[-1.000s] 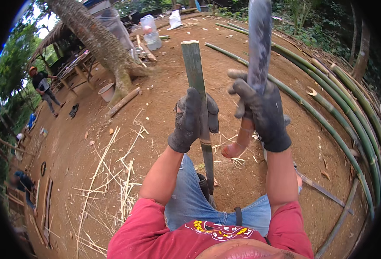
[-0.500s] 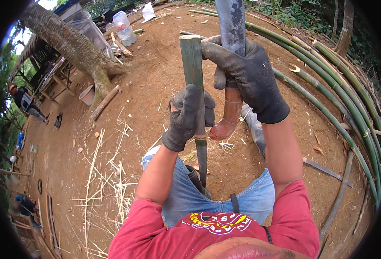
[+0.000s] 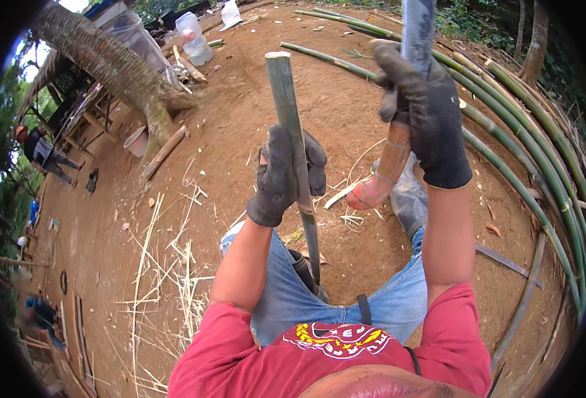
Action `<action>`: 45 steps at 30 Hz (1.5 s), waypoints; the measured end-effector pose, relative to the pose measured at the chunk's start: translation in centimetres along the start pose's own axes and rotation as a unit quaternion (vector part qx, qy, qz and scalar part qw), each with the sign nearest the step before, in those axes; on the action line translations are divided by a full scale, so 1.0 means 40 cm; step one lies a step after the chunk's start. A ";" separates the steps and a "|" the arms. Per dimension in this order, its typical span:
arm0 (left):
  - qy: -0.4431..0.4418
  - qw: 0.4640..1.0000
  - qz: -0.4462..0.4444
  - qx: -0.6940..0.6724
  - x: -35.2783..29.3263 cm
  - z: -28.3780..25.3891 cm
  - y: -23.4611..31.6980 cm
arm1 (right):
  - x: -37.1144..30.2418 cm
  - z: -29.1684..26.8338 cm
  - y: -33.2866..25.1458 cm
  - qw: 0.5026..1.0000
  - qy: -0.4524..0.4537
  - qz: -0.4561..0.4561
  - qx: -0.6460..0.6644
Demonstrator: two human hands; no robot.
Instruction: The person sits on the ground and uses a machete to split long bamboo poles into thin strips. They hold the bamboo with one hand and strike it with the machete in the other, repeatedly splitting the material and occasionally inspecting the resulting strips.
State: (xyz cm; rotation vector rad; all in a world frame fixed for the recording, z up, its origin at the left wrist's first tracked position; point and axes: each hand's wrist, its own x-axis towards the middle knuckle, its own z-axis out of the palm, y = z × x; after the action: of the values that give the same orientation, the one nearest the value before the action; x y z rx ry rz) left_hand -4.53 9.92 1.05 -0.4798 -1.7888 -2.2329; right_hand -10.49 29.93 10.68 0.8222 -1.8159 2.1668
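Observation:
My left hand (image 3: pixel 286 174), in a dark worn glove, grips a green bamboo strip (image 3: pixel 286 99) that stands upright between my knees. The strip's cut top end is above the hand. My right hand (image 3: pixel 422 113), also in a dark glove, is raised to the right of the strip and grips a large knife by its wooden handle (image 3: pixel 389 166). The grey blade (image 3: pixel 417 23) rises out of the top of the view. The two hands are apart.
Long green bamboo poles (image 3: pixel 531 132) lie curved along the right side. Pale bamboo slivers (image 3: pixel 167 278) litter the bare dirt on the left. A palm trunk (image 3: pixel 114 66), a log and plastic jugs (image 3: pixel 195 36) are at the back left. Another person (image 3: pixel 41 152) stands far left.
My right hand with the knife has moved to the right, away from the bamboo strip. My left hand keeps its hold on the strip.

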 end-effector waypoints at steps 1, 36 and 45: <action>0.005 1.000 -0.002 -0.002 0.001 0.008 -0.002 | 0.000 0.013 0.005 0.997 -0.042 -0.061 -0.010; 0.081 0.994 0.004 0.073 -0.018 0.015 0.010 | -0.064 0.117 0.039 0.986 -0.149 0.073 -0.023; 0.082 0.995 0.035 0.043 -0.011 -0.007 0.015 | -0.056 0.041 0.171 0.996 0.040 0.081 -0.010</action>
State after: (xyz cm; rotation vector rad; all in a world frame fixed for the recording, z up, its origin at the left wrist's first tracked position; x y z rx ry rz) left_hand -3.92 9.50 1.34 -0.3270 -1.7476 -2.0749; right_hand -11.50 27.24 3.87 0.5939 -1.9215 2.2373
